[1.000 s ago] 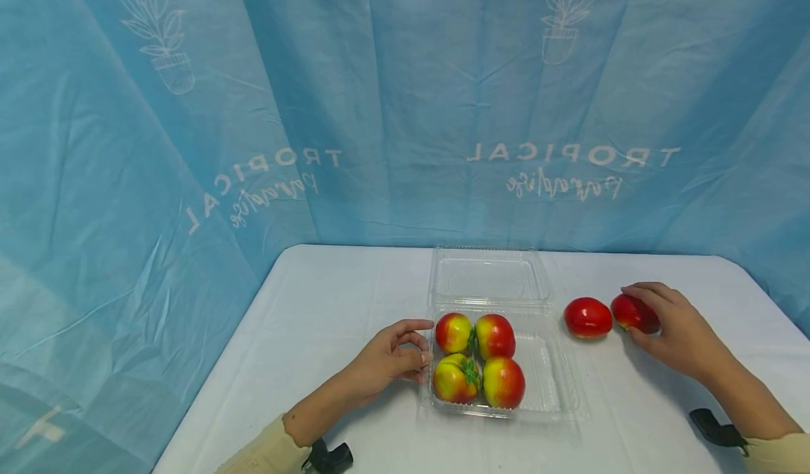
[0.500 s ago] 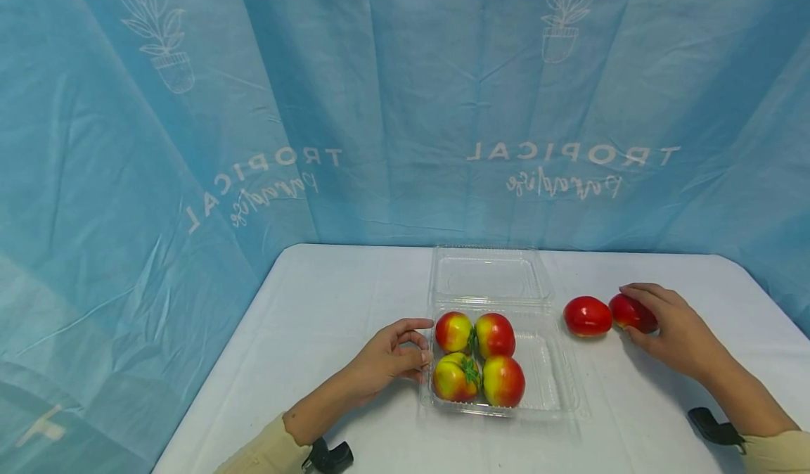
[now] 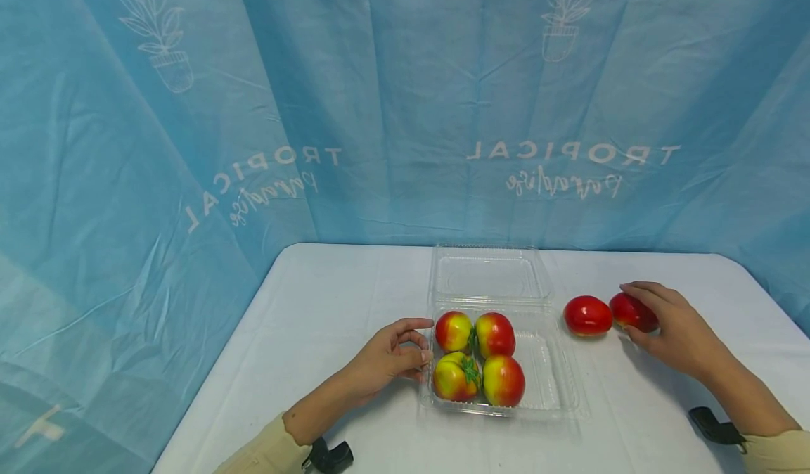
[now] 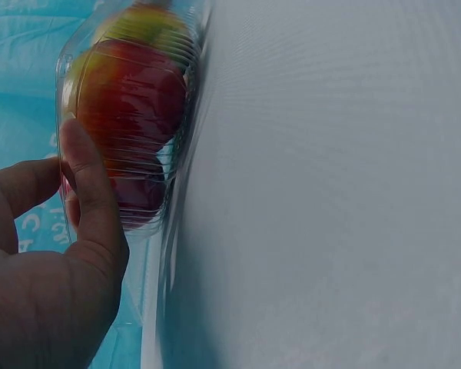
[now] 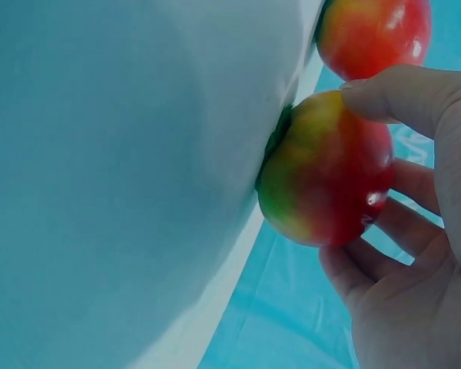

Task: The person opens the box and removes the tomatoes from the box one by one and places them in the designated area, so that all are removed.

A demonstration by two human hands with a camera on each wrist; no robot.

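My left hand (image 3: pixel 389 361) pinches the left rim of a clear plastic clamshell container (image 3: pixel 544 375), thumb on the near side in the left wrist view. Its lid (image 3: pixel 490 277) lies folded back, away from me. Several red-and-yellow tomatoes (image 3: pixel 503 381) sit in the left and middle of the container, some with green calyxes showing. To the right, my right hand (image 3: pixel 683 333) grips another tomato (image 5: pixel 330 173) with thumb and curled fingers. That tomato rests on the table, its green calyx facing down. A further red tomato (image 3: pixel 588 316) lies just left of it.
A white cloth covers the table (image 3: pixel 342 284). Behind and to the left hangs a blue curtain (image 3: pixel 418 108) with mirrored lettering. Black wrist mounts (image 3: pixel 332 456) stick out beside both forearms. The container's right side holds no tomato.
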